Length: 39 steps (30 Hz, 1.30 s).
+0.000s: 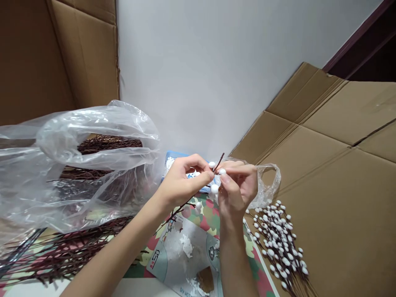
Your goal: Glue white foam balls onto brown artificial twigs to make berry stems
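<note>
A thin brown branch (pixel 219 161) is held up in front of me, its tip pointing up and to the right. My left hand (pixel 182 177) pinches it between thumb and index finger, close to the tip. White balls sit on its side twigs, and the lower stem runs down behind my left wrist. My right hand (pixel 237 189) is closed at the same height, with thumb and fingertips on a small white ball (pixel 222 171) beside the stem. Another white ball (pixel 214 189) hangs just below the fingers. How firmly the balls are attached cannot be seen.
Bare brown branches (pixel 77 251) lie at the left under a clear plastic bag (pixel 130 165) holding more. A blue-rimmed tray (pixel 173 154) with white pieces stands behind my hands. Finished-looking white-berried stems (pixel 281 243) lie right. A smeared printed sheet (pixel 176 264) covers the camouflage-patterned table; cardboard (pixel 334 198) stands around.
</note>
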Tool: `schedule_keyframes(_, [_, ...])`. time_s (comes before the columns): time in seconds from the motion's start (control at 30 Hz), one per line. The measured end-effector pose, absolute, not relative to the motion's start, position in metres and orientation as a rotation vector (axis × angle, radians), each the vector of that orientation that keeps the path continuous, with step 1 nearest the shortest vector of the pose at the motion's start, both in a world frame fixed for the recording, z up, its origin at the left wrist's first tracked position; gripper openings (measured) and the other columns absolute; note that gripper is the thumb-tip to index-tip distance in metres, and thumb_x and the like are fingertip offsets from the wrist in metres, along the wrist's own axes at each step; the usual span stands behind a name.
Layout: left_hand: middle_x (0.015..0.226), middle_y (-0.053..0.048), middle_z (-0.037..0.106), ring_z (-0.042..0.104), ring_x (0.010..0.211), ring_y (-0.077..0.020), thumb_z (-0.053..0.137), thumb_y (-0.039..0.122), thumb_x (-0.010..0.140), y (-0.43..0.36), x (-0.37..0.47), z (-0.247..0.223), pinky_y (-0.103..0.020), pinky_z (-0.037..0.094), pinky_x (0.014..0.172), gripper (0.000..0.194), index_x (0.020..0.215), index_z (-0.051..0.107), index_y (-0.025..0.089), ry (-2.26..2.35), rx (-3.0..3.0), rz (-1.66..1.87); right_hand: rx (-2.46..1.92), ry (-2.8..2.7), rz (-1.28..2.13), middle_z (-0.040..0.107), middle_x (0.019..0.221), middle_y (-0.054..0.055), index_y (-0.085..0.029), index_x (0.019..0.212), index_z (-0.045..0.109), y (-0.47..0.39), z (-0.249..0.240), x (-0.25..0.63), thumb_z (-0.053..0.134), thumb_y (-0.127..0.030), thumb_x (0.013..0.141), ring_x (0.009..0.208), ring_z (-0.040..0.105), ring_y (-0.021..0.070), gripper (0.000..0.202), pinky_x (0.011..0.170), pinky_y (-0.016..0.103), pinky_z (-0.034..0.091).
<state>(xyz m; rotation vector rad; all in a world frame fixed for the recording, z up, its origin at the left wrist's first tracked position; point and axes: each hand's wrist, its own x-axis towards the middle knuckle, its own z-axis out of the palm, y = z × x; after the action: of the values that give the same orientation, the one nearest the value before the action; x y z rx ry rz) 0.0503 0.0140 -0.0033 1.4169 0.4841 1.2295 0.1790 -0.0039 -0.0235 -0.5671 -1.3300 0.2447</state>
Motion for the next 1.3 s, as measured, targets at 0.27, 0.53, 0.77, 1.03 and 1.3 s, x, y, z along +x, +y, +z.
schedule_keyframes(0.27, [0.06, 0.003, 0.051, 0.042, 0.06, -0.0105, 0.063, 0.025, 0.066, 0.013, 0.053, -0.003, -0.026, 0.032, 0.057, 0.013, 0.06, 0.056, 0.016, 0.52, 1.401, 1.217, -0.577, -1.403, 0.195, 0.059, 0.076, -0.004, -0.023, 0.084, 0.059, -0.004, -0.025, 0.181, 0.057, -0.005, 0.078, 0.077, 0.062, 0.0118, 0.019, 0.071, 0.029, 0.052])
schedule_keyframes(0.53, [0.058, 0.003, 0.049, 0.041, 0.059, -0.0104, 0.063, 0.024, 0.066, 0.011, 0.052, 0.0, -0.027, 0.031, 0.057, 0.013, 0.058, 0.056, 0.016, 0.54, 1.425, 1.224, -0.55, -1.365, 0.178, 0.057, 0.072, -0.005, -0.024, 0.08, 0.057, 0.0, -0.029, 0.178, 0.056, -0.007, 0.075, 0.072, 0.061, 0.0118, 0.018, 0.069, 0.03, 0.052])
schedule_keyframes(0.77, [0.058, 0.004, 0.047, 0.042, 0.059, -0.0104, 0.062, 0.022, 0.066, 0.012, 0.052, -0.001, -0.026, 0.032, 0.056, 0.011, 0.059, 0.055, 0.017, 0.522, 1.421, 1.219, -0.566, -1.294, 0.132, 0.056, 0.072, -0.005, -0.024, 0.08, 0.057, -0.002, -0.03, 0.171, 0.054, -0.008, 0.075, 0.071, 0.061, 0.012, 0.017, 0.069, 0.031, 0.051])
schedule_keyframes(1.03, [0.062, 0.002, 0.053, 0.047, 0.062, -0.0115, 0.063, 0.022, 0.067, 0.011, 0.054, -0.004, -0.027, 0.038, 0.06, 0.01, 0.062, 0.057, 0.017, 0.511, 1.39, 1.175, -0.605, -1.304, 0.084, 0.055, 0.071, -0.005, -0.023, 0.078, 0.055, -0.002, -0.033, 0.171, 0.055, -0.007, 0.075, 0.071, 0.06, 0.0115, 0.016, 0.067, 0.029, 0.05])
schedule_keyframes(1.3, [0.06, 0.003, 0.054, 0.047, 0.06, -0.0097, 0.068, 0.024, 0.07, 0.013, 0.053, -0.005, -0.025, 0.036, 0.059, 0.014, 0.061, 0.06, 0.016, 0.453, 1.29, 1.176, -0.672, -1.465, 0.273, 0.061, 0.082, -0.004, -0.028, 0.097, 0.057, -0.004, -0.016, 0.199, 0.059, -0.026, 0.082, 0.082, 0.063, 0.0137, 0.015, 0.072, 0.031, 0.05])
